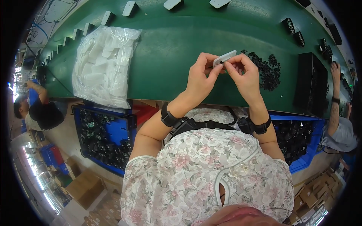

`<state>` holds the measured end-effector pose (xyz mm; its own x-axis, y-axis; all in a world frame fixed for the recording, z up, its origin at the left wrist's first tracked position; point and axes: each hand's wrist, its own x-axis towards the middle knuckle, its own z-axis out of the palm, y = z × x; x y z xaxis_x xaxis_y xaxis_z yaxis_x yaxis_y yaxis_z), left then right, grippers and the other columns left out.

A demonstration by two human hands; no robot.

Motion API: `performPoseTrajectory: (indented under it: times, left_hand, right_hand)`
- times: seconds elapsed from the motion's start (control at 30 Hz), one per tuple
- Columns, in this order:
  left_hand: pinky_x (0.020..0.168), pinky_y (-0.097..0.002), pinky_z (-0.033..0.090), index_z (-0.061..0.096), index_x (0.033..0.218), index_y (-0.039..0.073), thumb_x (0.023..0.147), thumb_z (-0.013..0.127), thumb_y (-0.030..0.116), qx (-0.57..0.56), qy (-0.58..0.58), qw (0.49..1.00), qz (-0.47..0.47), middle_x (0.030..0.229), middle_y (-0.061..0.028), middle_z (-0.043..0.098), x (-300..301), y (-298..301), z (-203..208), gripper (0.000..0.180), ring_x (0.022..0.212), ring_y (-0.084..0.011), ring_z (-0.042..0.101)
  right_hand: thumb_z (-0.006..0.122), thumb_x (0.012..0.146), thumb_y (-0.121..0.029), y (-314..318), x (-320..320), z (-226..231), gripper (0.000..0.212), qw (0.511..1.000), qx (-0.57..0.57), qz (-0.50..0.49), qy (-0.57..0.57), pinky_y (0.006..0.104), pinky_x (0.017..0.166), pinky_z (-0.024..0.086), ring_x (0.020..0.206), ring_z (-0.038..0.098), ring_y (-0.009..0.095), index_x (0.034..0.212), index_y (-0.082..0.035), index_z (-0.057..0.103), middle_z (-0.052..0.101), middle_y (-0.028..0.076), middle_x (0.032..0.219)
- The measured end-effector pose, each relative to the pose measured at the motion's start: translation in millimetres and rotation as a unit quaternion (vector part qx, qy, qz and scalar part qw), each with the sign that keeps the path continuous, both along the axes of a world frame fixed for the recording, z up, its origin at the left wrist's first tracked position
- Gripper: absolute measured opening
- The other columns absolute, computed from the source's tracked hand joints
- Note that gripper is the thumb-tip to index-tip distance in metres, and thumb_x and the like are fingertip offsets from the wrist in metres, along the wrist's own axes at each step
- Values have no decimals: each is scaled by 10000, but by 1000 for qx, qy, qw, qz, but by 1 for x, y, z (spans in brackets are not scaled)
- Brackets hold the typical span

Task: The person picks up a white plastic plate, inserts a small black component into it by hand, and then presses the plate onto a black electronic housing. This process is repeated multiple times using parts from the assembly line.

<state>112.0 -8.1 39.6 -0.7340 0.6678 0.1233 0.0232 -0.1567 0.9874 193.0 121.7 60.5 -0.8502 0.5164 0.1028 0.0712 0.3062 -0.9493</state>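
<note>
Green table (162, 64), clear bag (130, 41) of white covers (100, 62), blue bins (117, 132) of black parts (94, 150) — both hands' fingers (215, 72) (231, 71) pinched on one plate (228, 55)

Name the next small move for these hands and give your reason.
Probably press the small black part against the white plate with the right hand: its fingertips meet at that part, while the left hand grips the plate. Loose black pieces lie beside the right hand.
</note>
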Motion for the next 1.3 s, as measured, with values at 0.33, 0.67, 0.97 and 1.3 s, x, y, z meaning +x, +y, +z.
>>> performPoseTrajectory:
  times: [0.33,0.67,0.97,1.3]
  left_hand:
    - [666,-265,550,485,946,-27,875,566,-9,36,-86,995,24,902,-105,607,-3,-2,5,109,758,-149,642]
    - [668,-249,532,503,1017,-32,879,563,-13,-25,-49,997,-49,916,-100,604,-5,1,5,152,749,-146,626]
    - [664,-255,524,435,1199,-63,922,499,16,-5,-175,982,-73,947,-168,620,-38,4,-4,295,719,-159,634]
    - [603,-304,478,567,1037,-9,859,607,76,-275,239,930,52,853,-102,573,-96,15,-29,202,640,-210,578]
  right_hand:
    - [720,795,-111,4,2,3,205,995,38,-54,72,180,553,328,705,417,33,953,-45,607,503,-8,970]
    - [728,771,-134,25,5,12,198,993,10,76,-88,194,554,356,623,442,51,862,-39,580,528,-32,705]
    - [723,784,-148,61,-12,0,249,984,-108,114,-86,234,590,431,660,522,82,951,-32,580,571,12,753]
    - [650,805,-468,313,-63,-33,607,759,554,-260,-222,438,825,490,1057,555,350,1242,-66,520,548,167,1178]
